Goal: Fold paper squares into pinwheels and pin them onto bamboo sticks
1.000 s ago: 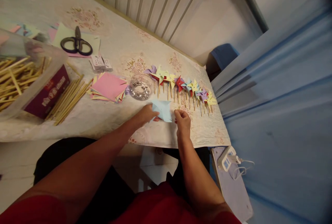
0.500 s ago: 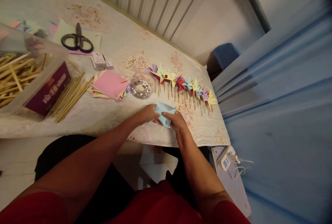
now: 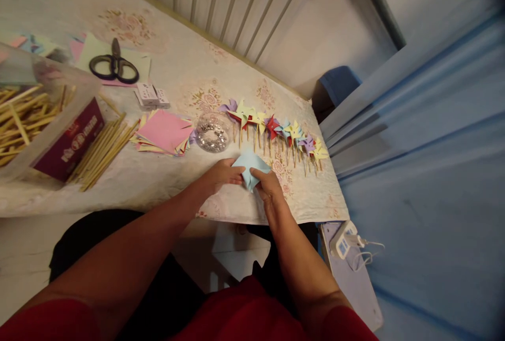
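A light blue paper square [image 3: 251, 160] with cut slits is held between both hands over the table's near edge. My left hand [image 3: 225, 172] pinches its left side, thumb on top. My right hand [image 3: 269, 182] grips the lower right part, its thumb pressing near the slits. Just beyond lies a round clear dish [image 3: 213, 134] of small shiny metal pieces. To its left is a stack of coloured paper squares [image 3: 165, 131], pink on top. Finished paper pinwheels [image 3: 272, 126] on sticks lie in a row behind and to the right.
At the left stand a clear plastic tub [image 3: 89, 88] full of sticks and a loose bundle of sticks [image 3: 106, 154]. Black-handled scissors [image 3: 115, 64] rest on paper sheets, near small white boxes [image 3: 150, 96]. A power strip [image 3: 342, 241] sits right of the flowered table cover [image 3: 307, 207].
The blue paper has turned in my hands, so a corner now points away from me. My left fingers have shifted along its left side. The view has moved slightly.
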The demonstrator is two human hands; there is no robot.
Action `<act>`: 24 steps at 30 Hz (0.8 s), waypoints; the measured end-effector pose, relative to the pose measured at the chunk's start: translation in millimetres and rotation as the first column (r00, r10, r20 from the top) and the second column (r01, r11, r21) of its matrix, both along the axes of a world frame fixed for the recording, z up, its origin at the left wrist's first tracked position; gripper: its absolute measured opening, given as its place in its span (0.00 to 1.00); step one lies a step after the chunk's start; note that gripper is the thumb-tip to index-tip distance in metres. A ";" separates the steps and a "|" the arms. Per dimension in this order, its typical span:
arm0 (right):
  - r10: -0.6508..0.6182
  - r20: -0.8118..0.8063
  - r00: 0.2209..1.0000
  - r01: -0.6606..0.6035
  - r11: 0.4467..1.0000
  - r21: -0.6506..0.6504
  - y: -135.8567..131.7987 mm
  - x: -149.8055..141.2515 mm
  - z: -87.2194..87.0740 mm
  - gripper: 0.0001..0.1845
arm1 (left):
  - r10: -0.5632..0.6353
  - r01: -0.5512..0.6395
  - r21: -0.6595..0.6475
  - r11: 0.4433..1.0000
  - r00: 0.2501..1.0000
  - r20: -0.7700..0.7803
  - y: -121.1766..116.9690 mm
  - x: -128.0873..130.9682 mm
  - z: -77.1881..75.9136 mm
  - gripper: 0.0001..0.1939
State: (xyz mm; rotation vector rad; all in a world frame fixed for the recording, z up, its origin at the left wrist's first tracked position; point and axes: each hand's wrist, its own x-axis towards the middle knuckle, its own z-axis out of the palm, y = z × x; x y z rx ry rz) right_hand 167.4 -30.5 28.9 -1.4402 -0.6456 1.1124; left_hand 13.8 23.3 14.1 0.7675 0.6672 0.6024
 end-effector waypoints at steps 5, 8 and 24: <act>-0.141 -0.069 0.988 0.145 0.988 0.060 3.3 -7.4 3.9 0.15 | 0.094 -0.066 -0.154 0.986 0.979 0.178 -1.0 1.9 -4.3 0.21; -0.194 -0.109 0.975 0.203 0.976 0.081 4.1 -14.0 3.6 0.18 | 0.100 -0.073 -0.135 0.988 0.973 0.208 -5.1 5.5 -6.7 0.21; -0.185 -0.184 0.965 0.200 0.978 0.065 7.4 -46.7 -2.0 0.13 | 0.255 -0.236 -0.113 0.965 0.947 0.196 -9.9 15.6 -9.8 0.07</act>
